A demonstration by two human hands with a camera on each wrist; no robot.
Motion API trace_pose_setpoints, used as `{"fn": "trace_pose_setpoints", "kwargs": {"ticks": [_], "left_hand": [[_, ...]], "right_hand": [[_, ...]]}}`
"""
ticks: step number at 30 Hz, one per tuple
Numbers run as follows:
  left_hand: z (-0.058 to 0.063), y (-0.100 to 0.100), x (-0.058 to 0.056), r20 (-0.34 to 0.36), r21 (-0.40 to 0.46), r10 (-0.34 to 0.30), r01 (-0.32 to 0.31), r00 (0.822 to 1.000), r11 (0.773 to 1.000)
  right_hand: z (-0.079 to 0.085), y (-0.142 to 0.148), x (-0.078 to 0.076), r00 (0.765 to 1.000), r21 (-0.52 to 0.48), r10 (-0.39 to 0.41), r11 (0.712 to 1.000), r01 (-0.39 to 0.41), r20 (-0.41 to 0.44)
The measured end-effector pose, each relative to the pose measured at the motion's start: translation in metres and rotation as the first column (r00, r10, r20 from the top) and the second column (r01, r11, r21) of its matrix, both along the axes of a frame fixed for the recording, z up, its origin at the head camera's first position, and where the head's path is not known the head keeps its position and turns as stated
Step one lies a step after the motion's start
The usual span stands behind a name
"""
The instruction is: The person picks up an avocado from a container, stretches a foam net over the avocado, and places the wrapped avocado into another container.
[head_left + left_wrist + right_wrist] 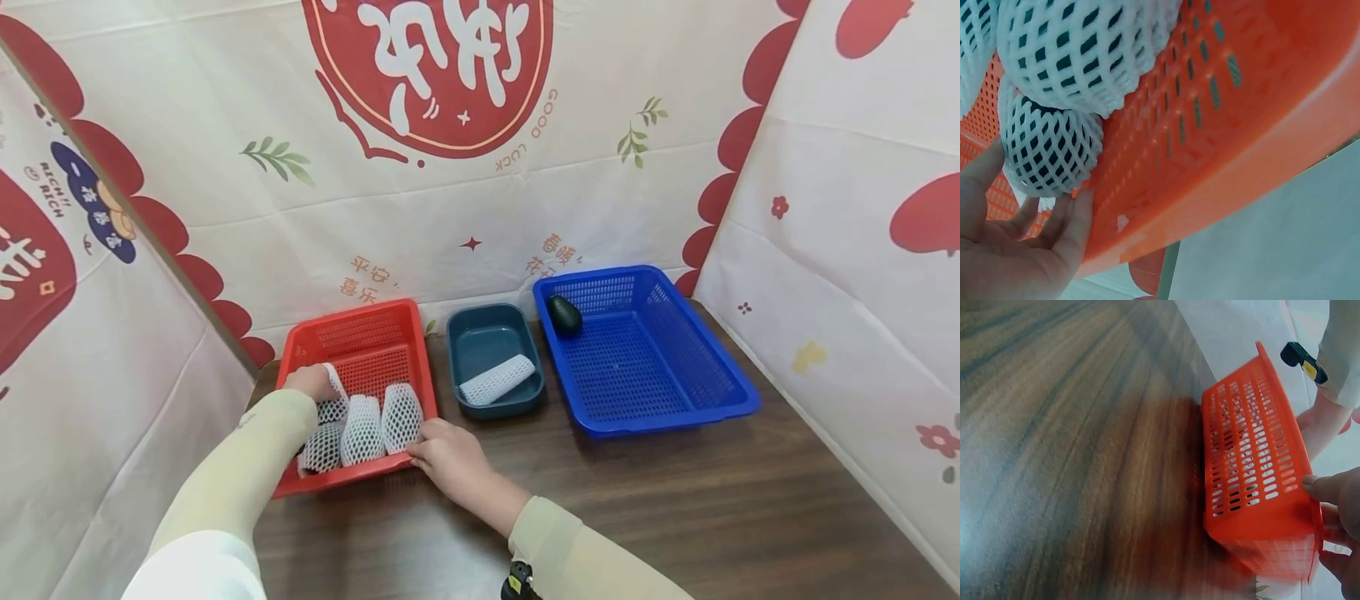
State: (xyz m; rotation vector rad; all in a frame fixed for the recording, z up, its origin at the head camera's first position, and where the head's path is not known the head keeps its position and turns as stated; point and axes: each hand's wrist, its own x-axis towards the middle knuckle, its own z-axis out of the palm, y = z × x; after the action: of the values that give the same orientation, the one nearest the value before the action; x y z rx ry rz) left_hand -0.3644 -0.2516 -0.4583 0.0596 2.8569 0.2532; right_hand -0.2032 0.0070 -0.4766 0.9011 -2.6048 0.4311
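Note:
My left hand [311, 383] reaches into the red basket [429, 367]. Its thumb and fingers hold a dark fruit in a white foam net [1054, 150], which looks like an avocado, by the basket's side wall in the left wrist view. Several more netted fruits [363, 432] lie along the near side of that basket, dark through the mesh. My right hand [453, 458] grips the basket's near right corner. In the right wrist view its thumb [1319, 487] presses the outside of the rim, with the fingers on the other side.
A dark teal tray [480, 321] stands right of the red basket, with a white foam net sleeve [498, 380] in it. Farther right is a blue basket [637, 367] with one bare avocado [564, 316] in its far left corner. Printed cloth walls [420, 225] border the wooden table [600, 492].

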Motion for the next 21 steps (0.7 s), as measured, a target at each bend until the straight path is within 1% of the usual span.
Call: {"fn": "trace_pose_setpoints", "kwargs": {"ticks": [3, 5, 7, 11, 16, 18, 21], "left_hand": [[-0.003, 0.001, -0.003, 0.012, -0.010, -0.026, 0.026, 1.000, 1.000], [-0.004, 0.001, -0.003, 0.023, -0.017, -0.032, 0.032, 0.999, 0.999], [-0.005, 0.001, -0.003, 0.032, -0.045, -0.029, 0.031, 0.999, 0.998], [-0.005, -0.001, 0.000, 0.027, -0.060, -0.045, 0.047, 0.999, 0.997], [0.000, 0.001, 0.004, 0.033, -0.036, -0.061, 0.062, 0.998, 0.997], [0.003, 0.002, 0.005, 0.038, -0.021, -0.054, 0.055, 0.998, 0.998], [0.006, 0.003, 0.006, 0.022, -0.046, -0.073, 0.074, 0.997, 0.996]], "right_hand": [[-0.001, -0.002, 0.002, 1.000, 0.012, -0.021, 1.000, 0.021, -0.013], [-0.002, -0.003, 0.003, 0.999, 0.023, -0.030, 0.999, 0.030, -0.012], [-0.001, -0.004, 0.003, 0.999, 0.032, -0.036, 0.999, 0.037, -0.011], [-0.002, -0.006, 0.003, 0.999, 0.039, -0.051, 0.998, 0.052, -0.018], [-0.005, -0.007, 0.005, 0.997, 0.023, -0.069, 0.997, 0.070, -0.041], [-0.005, -0.007, 0.005, 0.996, 0.018, -0.076, 0.997, 0.076, -0.043], [-0.005, -0.007, 0.005, 0.996, 0.019, -0.082, 0.996, 0.083, -0.033]]}}
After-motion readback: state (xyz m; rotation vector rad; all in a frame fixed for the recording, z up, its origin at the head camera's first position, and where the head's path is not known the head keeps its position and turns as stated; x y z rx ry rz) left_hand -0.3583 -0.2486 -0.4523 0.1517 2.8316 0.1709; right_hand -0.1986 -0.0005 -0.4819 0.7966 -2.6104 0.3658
